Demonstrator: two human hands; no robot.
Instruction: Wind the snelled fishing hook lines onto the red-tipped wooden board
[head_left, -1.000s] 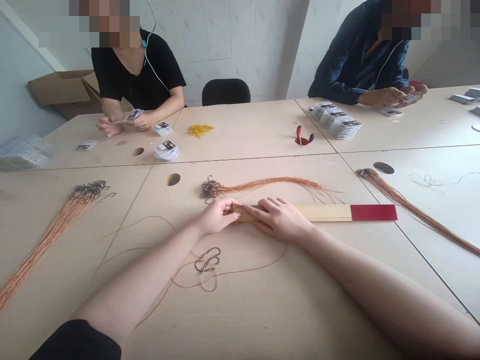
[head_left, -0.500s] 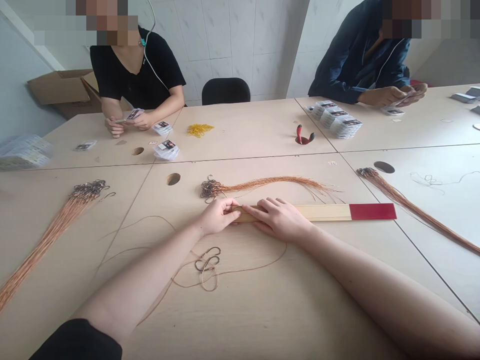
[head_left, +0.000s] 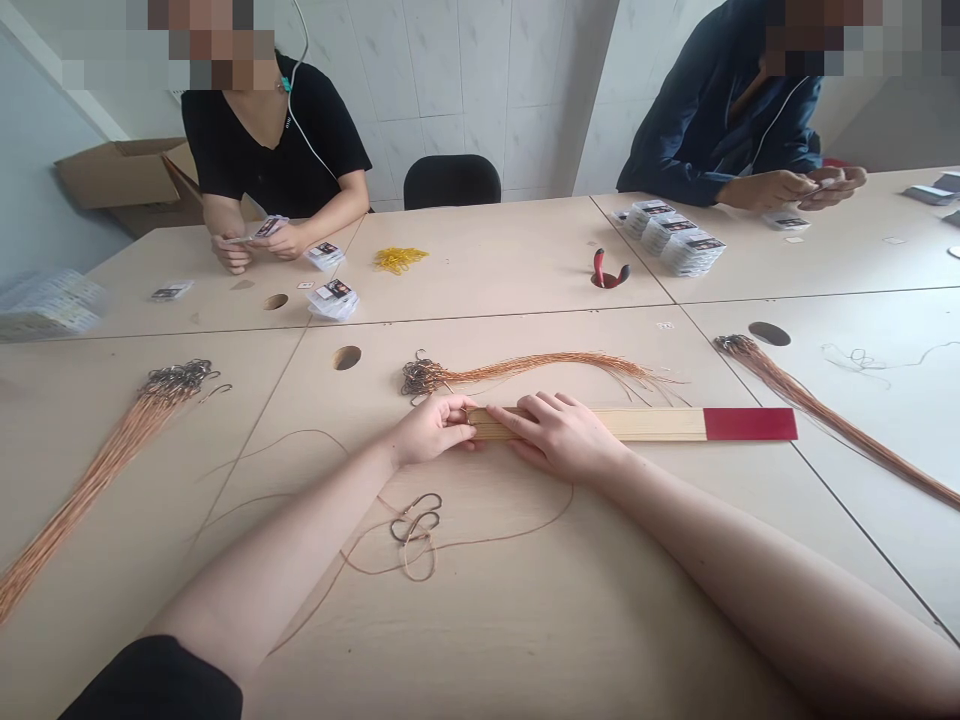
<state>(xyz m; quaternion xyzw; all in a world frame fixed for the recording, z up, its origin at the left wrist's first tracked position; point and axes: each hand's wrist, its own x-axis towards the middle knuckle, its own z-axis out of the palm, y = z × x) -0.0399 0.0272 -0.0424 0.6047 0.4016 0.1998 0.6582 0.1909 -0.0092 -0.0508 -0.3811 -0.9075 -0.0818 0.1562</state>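
Note:
My right hand (head_left: 561, 432) lies over a long flat wooden strip (head_left: 649, 425) with a red end, fingers on top and thumb at its near edge. My left hand (head_left: 436, 430) is pinched at the strip's left end, where something thin and dark shows at the fingertips, too small to make out. Just beyond the hands lies a bundle of copper-coloured lines (head_left: 540, 366) with dark fishing hooks (head_left: 421, 378) at its left end. Nearer to me, two loose fishing hooks (head_left: 416, 518) lie with a thin brown line (head_left: 510, 538) looping over the table.
More hook-and-line bundles lie at left (head_left: 112, 470) and right (head_left: 817, 410). Across the table are red-handled pliers (head_left: 609, 272) in a hole, yellow bands (head_left: 400, 260) and stacked packets (head_left: 675, 238). Two people sit opposite, handling packets.
The wooden strip has shifted slightly right. My left fingertips have drawn back a little to its left end. The hands of the person at far right have moved slightly.

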